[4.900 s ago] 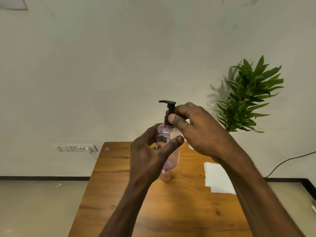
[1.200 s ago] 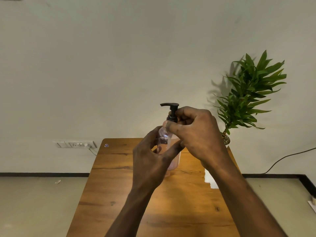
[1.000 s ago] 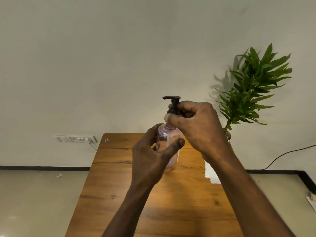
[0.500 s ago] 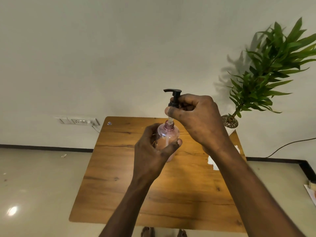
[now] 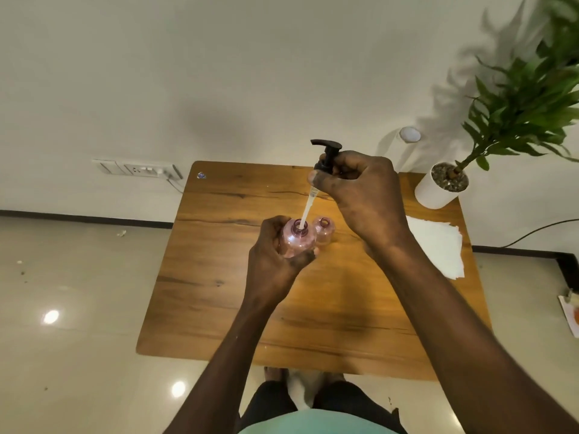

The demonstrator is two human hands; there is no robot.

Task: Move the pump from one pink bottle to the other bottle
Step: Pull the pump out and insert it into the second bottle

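Observation:
My left hand (image 5: pixel 275 261) grips a clear pink bottle (image 5: pixel 297 241) above the middle of the wooden table (image 5: pixel 219 277). My right hand (image 5: pixel 360 195) holds the black pump (image 5: pixel 327 155) by its collar, lifted well above the bottle. The pump's pale dip tube (image 5: pixel 308 209) slants down, its lower end still inside the held bottle's open neck. A second pink bottle (image 5: pixel 324 231), open and without a pump, stands on the table just right of the held one.
A white pot with a green plant (image 5: pixel 445 183) stands at the table's back right corner, a white cylinder (image 5: pixel 407 136) beside it at the wall. White paper sheets (image 5: pixel 435 245) lie on the right side. A wall socket strip (image 5: pixel 138 169) is at the left.
My right hand has raised the pump off the bottle's neck, drawing the tube most of the way out. The view has tilted down, revealing the second bottle, pot and paper.

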